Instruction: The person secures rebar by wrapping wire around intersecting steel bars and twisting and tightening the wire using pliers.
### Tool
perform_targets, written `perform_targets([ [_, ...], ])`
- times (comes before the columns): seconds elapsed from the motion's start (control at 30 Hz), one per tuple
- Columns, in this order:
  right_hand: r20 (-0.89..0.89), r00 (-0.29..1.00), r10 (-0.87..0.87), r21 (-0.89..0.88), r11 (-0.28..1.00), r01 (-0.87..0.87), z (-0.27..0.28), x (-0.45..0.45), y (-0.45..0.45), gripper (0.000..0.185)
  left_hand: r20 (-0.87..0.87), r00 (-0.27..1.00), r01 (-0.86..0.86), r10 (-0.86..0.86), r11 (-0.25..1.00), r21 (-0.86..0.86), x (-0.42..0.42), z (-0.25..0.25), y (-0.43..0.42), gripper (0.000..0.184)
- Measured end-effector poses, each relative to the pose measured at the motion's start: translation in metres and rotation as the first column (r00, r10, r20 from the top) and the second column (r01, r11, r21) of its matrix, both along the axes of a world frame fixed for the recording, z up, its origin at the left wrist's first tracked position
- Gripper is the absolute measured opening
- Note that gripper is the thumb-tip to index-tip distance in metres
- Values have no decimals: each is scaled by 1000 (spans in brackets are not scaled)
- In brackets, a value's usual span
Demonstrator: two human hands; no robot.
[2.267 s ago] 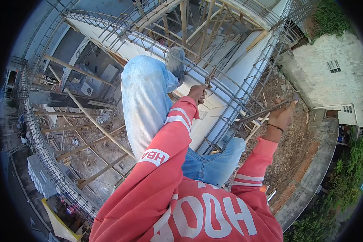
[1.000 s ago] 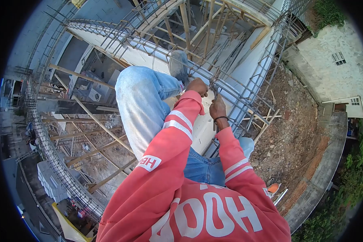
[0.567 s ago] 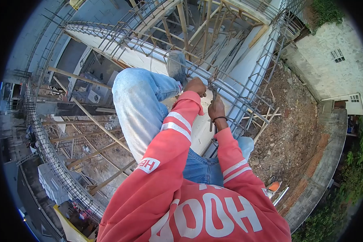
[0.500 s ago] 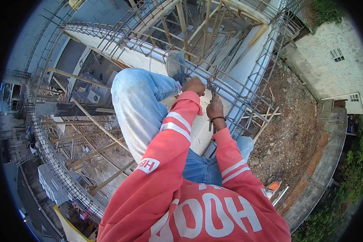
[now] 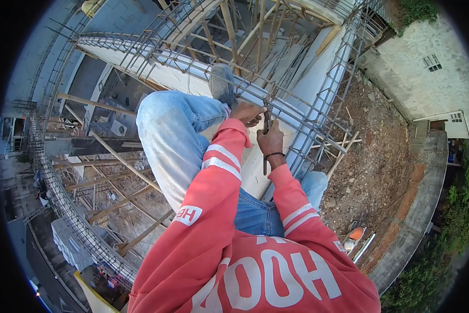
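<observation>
two hands, one hand tool, one wristband

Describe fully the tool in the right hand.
The tool is slim, dark and metal-looking. The right hand grips it, roughly upright in the picture. Its upper end is by the steel bars, beside the left hand; a straight handle end pokes out below the right fist. Its tip is too small to make out.

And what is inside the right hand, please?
The right hand holds a dark tool. Parts of it show above and below the hand; the part inside the grip is covered.
</observation>
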State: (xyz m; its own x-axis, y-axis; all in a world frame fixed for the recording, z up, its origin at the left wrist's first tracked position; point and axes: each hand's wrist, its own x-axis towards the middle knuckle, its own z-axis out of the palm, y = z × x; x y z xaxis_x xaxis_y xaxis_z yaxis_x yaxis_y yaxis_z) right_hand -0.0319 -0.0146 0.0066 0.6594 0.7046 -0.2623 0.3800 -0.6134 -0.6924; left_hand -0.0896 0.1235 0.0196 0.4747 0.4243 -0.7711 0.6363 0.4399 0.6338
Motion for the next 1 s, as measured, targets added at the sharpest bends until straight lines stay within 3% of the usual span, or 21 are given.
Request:
perform_targets([
  [0.03,-1,1000,5,-1,1000,-5,0,1,0,37,35,991,-129,131,991,-46,-3,2,-9,40],
  [0.07,-239,971,22,82,997,-2,0,3,0,34,34,990,-135,137,990,-48,-4,-2,-14,40],
  [0.1,-462,885,53,158,987,23,-2,6,-2,30,146,961,-198,234,954,-227,-5,-6,-19,52],
  [0.13,-460,886,54,159,987,22,-3,11,-4,30,240,909,-226,340,888,-401,-4,-8,-21,63],
  [0.17,-807,585,80,211,965,159,-4,17,-7,23,302,898,-112,319,831,-544,-5,-10,-19,69],
  [0.2,-976,161,148,191,934,302,-7,21,-10,16,306,897,-108,317,831,-545,-1,-13,-19,69],
  [0.23,-964,-141,224,153,907,392,-10,24,-12,7,322,913,-47,250,849,-526,5,-16,-19,69],
  [0.27,-965,-136,226,156,905,395,-15,23,-14,7,336,925,17,179,863,-504,11,-18,-19,69],
  [0.33,-803,-481,352,76,861,503,-29,15,-15,7,336,930,45,149,861,-506,18,-14,-24,67],
  [0.37,-904,-298,307,141,871,470,-39,16,-15,16,399,899,54,179,860,-507,18,-15,-25,64],
  [0.4,-905,-302,300,133,874,468,-29,16,-19,16,455,865,59,212,857,-512,18,-22,-28,61],
  [0.47,-946,320,-56,12,979,205,17,13,-30,28,471,849,71,239,832,-550,23,-40,-30,49],
  [0.5,-855,506,-116,-30,984,174,22,11,-37,42,488,818,23,305,830,-557,25,-45,-34,46],
  [0.57,-239,969,-56,-143,989,22,-7,4,-55,46,483,761,-112,433,821,-560,31,-39,-44,34],
  [0.6,154,986,55,-231,973,-18,-3,-1,-62,48,488,758,-110,433,822,-559,35,-41,-49,34],
  [0.73,211,977,12,-230,973,37,36,-16,-57,41,443,761,-302,473,864,-403,41,-47,-58,27],
  [0.8,239,970,46,-212,977,6,26,-20,-57,35,315,866,-332,388,918,-217,40,-42,-56,28],
  [0.87,92,994,51,-152,988,-37,20,-21,-57,30,273,889,-336,368,928,-160,34,-36,-58,28],
  [0.93,94,994,56,-119,992,-45,14,-17,-56,27,273,908,-286,317,947,-149,30,-31,-57,28],
  [0.97,-326,945,-10,33,999,22,12,-15,-56,27,272,908,-287,320,946,-152,27,-29,-55,28],
  [1.0,-691,723,-10,138,980,146,13,-14,-59,28,228,919,-257,321,928,-271,22,-23,-53,28],
])
